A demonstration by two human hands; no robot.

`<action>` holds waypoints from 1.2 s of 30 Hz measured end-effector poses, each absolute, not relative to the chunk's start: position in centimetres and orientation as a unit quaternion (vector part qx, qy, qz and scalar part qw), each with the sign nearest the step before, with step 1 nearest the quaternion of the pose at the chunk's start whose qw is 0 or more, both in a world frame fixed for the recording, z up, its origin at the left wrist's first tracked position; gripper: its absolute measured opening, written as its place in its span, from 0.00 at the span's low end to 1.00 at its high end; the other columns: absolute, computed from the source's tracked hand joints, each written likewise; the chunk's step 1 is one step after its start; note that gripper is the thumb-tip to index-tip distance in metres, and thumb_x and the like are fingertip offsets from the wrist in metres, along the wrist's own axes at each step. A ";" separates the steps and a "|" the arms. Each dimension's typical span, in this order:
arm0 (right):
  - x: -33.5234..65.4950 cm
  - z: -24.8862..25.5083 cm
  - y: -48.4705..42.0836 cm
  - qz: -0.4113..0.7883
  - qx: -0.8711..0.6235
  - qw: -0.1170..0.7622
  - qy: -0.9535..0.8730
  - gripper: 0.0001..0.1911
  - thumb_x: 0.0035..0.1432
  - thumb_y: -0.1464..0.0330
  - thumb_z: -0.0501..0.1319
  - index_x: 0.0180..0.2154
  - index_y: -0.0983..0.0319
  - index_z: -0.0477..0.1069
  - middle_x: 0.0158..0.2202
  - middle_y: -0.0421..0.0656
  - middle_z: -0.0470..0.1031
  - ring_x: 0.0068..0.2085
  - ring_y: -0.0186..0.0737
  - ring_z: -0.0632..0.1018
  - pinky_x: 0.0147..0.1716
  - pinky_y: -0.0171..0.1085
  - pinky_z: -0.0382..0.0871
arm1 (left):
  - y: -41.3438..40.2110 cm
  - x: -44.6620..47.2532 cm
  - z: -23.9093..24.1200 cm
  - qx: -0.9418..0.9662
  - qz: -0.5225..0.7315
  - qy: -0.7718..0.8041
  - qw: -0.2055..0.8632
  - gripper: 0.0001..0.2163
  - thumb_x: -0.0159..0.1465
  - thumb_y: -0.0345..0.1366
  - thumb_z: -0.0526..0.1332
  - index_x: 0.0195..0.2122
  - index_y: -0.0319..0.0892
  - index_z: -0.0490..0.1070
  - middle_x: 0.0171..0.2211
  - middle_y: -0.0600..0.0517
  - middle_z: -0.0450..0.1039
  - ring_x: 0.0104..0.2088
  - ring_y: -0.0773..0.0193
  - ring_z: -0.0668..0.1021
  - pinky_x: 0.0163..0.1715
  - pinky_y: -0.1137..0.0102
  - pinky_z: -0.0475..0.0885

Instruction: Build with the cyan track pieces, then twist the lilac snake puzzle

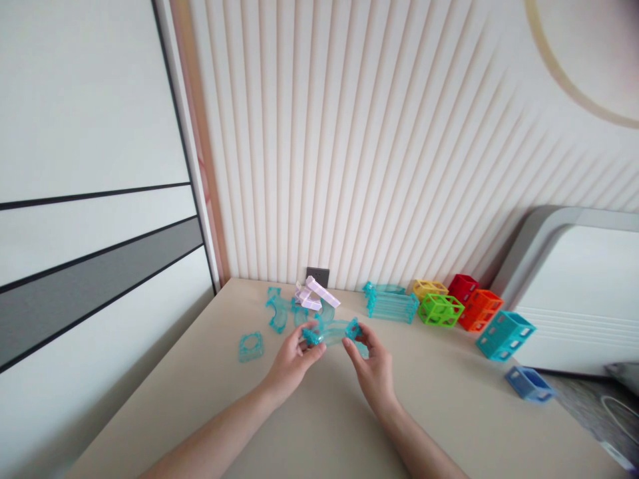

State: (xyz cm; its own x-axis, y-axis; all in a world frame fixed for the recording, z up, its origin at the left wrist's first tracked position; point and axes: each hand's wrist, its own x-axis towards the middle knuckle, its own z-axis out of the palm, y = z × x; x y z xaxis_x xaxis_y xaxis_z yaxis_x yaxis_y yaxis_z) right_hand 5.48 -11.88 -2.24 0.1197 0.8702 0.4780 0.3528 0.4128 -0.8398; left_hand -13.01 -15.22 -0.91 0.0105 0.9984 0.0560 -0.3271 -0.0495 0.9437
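Between my two hands is a curved translucent teal track piece [333, 331], held above the table. My left hand [293, 356] grips its left end between thumb and fingers. At the right end, the thumb and fingers of my right hand [372, 359] close on it. Just beyond lie more curved teal track pieces [278, 314], partly hidden behind one another. Several pale purple bars [314, 293] rest in a pile over them. Left of my left hand, a flat square teal piece with a round hole [250, 346] lies on the table.
Straight teal track pieces [393, 306] lie at the back right. Beside them stand yellow [430, 288], green [440, 311], red [462, 287], orange [480, 310], teal [506, 335] and blue block frames [530, 384]. A black wall socket [318, 275] is behind the table [429, 412].
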 end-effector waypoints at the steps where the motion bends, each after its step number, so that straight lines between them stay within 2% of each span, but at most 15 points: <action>1: 5.4 -2.4 -11.9 0.232 -0.493 0.560 -0.624 0.29 0.53 0.50 0.67 0.48 0.65 0.74 0.40 0.51 0.82 0.39 0.50 0.82 0.40 0.47 0.78 | -15.1 -13.1 -1.0 0.429 0.591 0.394 0.557 0.25 0.55 0.43 0.72 0.52 0.43 0.69 0.44 0.47 0.77 0.45 0.56 0.78 0.45 0.65 0.72; 5: 5.3 -2.8 -11.8 0.232 -0.519 0.527 -0.632 0.30 0.53 0.49 0.66 0.49 0.65 0.74 0.39 0.51 0.82 0.38 0.51 0.83 0.39 0.47 0.78 | -14.8 -13.7 -1.0 0.453 0.598 0.414 0.515 0.24 0.54 0.42 0.72 0.49 0.42 0.70 0.44 0.45 0.79 0.45 0.54 0.79 0.48 0.63 0.71; 11: 5.6 -3.0 -11.8 0.180 -0.538 0.437 -0.698 0.23 0.56 0.51 0.65 0.46 0.60 0.75 0.41 0.50 0.82 0.42 0.56 0.83 0.40 0.49 0.77 | -14.2 -14.7 -1.2 0.508 0.577 0.448 0.456 0.21 0.54 0.40 0.72 0.47 0.40 0.73 0.39 0.47 0.79 0.39 0.56 0.80 0.44 0.64 0.73; 16: 5.4 -3.4 -12.1 0.122 -0.532 0.409 -0.732 0.19 0.55 0.55 0.67 0.46 0.57 0.74 0.40 0.46 0.83 0.42 0.55 0.83 0.39 0.48 0.77 | -14.9 -15.5 -1.0 0.558 0.554 0.473 0.397 0.17 0.55 0.39 0.71 0.45 0.43 0.74 0.40 0.48 0.78 0.38 0.58 0.80 0.41 0.65 0.74; 19: 4.9 -3.7 -12.6 0.096 -0.529 0.392 -0.747 0.19 0.52 0.57 0.69 0.44 0.56 0.74 0.40 0.45 0.83 0.41 0.54 0.82 0.38 0.46 0.76 | -15.9 -16.7 -1.5 0.570 0.550 0.477 0.381 0.18 0.54 0.38 0.71 0.46 0.44 0.76 0.43 0.47 0.77 0.39 0.57 0.79 0.41 0.65 0.75; 23: 4.1 -3.6 -13.4 0.128 -0.527 0.348 -0.765 0.17 0.51 0.59 0.70 0.42 0.56 0.74 0.39 0.44 0.83 0.41 0.53 0.82 0.40 0.45 0.75 | -17.0 -18.3 -3.0 0.580 0.523 0.503 0.370 0.18 0.55 0.39 0.70 0.47 0.44 0.75 0.46 0.45 0.77 0.42 0.54 0.80 0.44 0.63 0.75; 27: 3.6 -3.1 -14.0 0.171 -0.569 0.269 -0.758 0.18 0.52 0.58 0.69 0.43 0.57 0.74 0.39 0.46 0.82 0.45 0.52 0.81 0.43 0.42 0.72 | -16.9 -18.9 -4.0 0.601 0.476 0.536 0.354 0.19 0.56 0.39 0.68 0.49 0.43 0.73 0.48 0.45 0.77 0.45 0.55 0.80 0.47 0.62 0.76; 30: 3.5 -2.6 -14.2 0.186 -0.593 0.218 -0.753 0.20 0.54 0.57 0.66 0.47 0.58 0.72 0.41 0.46 0.82 0.48 0.49 0.79 0.46 0.39 0.70 | -16.6 -19.0 -4.0 0.636 0.442 0.556 0.302 0.19 0.56 0.39 0.67 0.49 0.43 0.72 0.50 0.46 0.77 0.48 0.54 0.79 0.50 0.60 0.75; 33: 3.5 -2.3 -14.2 0.180 -0.600 0.186 -0.757 0.21 0.55 0.56 0.65 0.48 0.59 0.71 0.42 0.46 0.81 0.49 0.50 0.78 0.46 0.39 0.69 | -16.6 -19.2 -3.7 0.664 0.415 0.570 0.248 0.19 0.55 0.38 0.67 0.49 0.44 0.72 0.49 0.46 0.78 0.49 0.53 0.78 0.53 0.57 0.72; 36: 3.5 -2.1 -14.2 0.158 -0.594 0.168 -0.770 0.20 0.57 0.57 0.64 0.48 0.58 0.70 0.42 0.46 0.81 0.49 0.50 0.78 0.47 0.39 0.67 | -16.5 -19.3 -3.8 0.678 0.395 0.578 0.225 0.18 0.56 0.37 0.67 0.48 0.44 0.71 0.48 0.46 0.78 0.48 0.53 0.79 0.52 0.57 0.73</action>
State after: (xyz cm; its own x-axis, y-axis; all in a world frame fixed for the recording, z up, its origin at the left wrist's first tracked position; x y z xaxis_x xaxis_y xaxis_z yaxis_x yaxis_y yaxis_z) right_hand 3.52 -14.20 -2.05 -0.2368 0.9690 0.0710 0.8623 0.2432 -0.4441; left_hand -19.26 -16.53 -3.77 0.0195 0.9610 0.2760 0.6053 -0.2311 0.7618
